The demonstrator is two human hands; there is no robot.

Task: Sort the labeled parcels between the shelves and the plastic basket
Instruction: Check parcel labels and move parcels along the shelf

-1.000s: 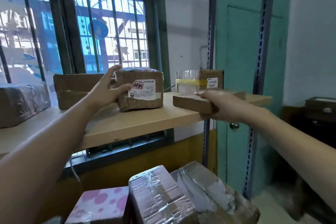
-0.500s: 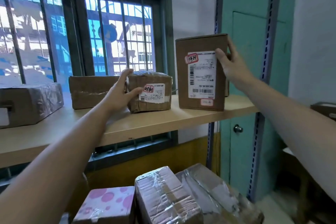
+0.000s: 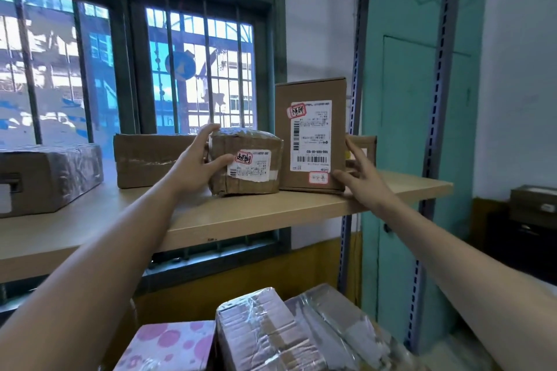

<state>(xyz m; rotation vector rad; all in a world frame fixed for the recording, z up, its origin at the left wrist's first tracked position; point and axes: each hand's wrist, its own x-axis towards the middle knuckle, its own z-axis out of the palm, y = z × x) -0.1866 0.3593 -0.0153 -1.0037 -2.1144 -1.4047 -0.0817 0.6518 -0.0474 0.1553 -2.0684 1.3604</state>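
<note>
shelf (image 3: 241, 220): carries the tall parcel, which stands near its right end, label facing out.
tall parcel (image 3: 310, 135): upright, probably so the label reads and it takes less width.
squat parcel (image 3: 247, 169): touching the tall parcel's left side, label forward.
left hand (image 3: 196, 166): fingers over the squat parcel's top, thumb on its front, gripping it. Likely bracing it as a stop.
right hand (image 3: 358, 181): at the tall parcel's lower right corner, fingers straight, pressing rather than clasping.
change: the tall parcel stood apart from the squat one, held near its top; now butted up, hand low.
</note>
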